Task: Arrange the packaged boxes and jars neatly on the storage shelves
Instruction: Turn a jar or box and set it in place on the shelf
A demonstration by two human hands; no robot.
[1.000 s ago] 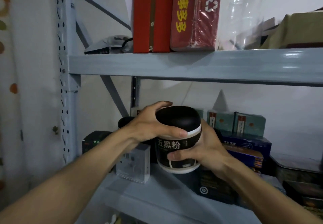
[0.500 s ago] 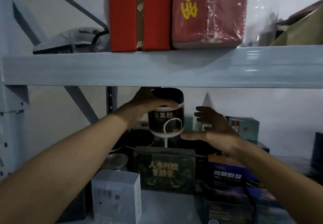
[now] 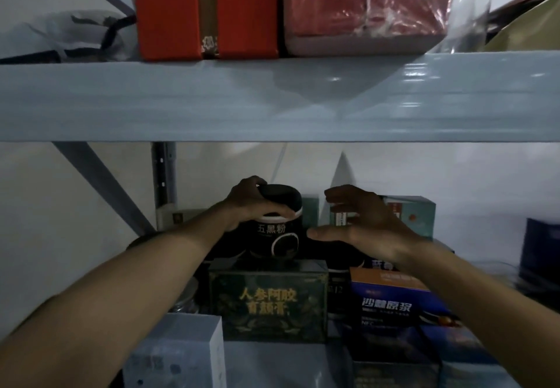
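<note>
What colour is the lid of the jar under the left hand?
The jar has a black lid; the head view shows it.

Overall level: a dim scene is recorded; the space under the shelf beam (image 3: 212, 102) is held in shade.
Light source: the brightest area is found on the white wall (image 3: 460, 169) at the right, below the beam.
Glare: streaky highlights are thrown on the beam's right part and on the clear film of the wrapped red box (image 3: 363, 8).
Shadows: a triangular shadow is cast on the beam below that box; the black jar (image 3: 280, 236) is nearly lost in darkness, only its white lettering being made out.
Sharpness: detail is smeared throughout; the pale box (image 3: 175, 354) at the bottom edge is blurred.
</note>
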